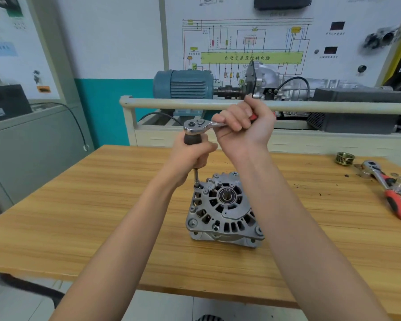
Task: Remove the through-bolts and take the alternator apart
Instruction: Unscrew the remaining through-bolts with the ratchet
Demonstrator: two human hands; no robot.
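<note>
On a pale wooden workbench (102,205), seen from the head camera: grey cast-aluminium alternator (225,209) standing shaft-up near the middle, socket seated on a through-bolt (198,186) at its far-left edge. Left hand (192,156) curled round the black-handled extension driver (195,139); right hand (243,123) wrapped tight on the chrome ratchet wrench (204,125). Risk ahead: unclamped housing likely to twist or tip under torque, socket slipping off, rounding the bolt head.

A silver-grey alternator (225,210) stood on the light wood-grain table (79,216), beside a red-handled ratchet (396,200).
</note>
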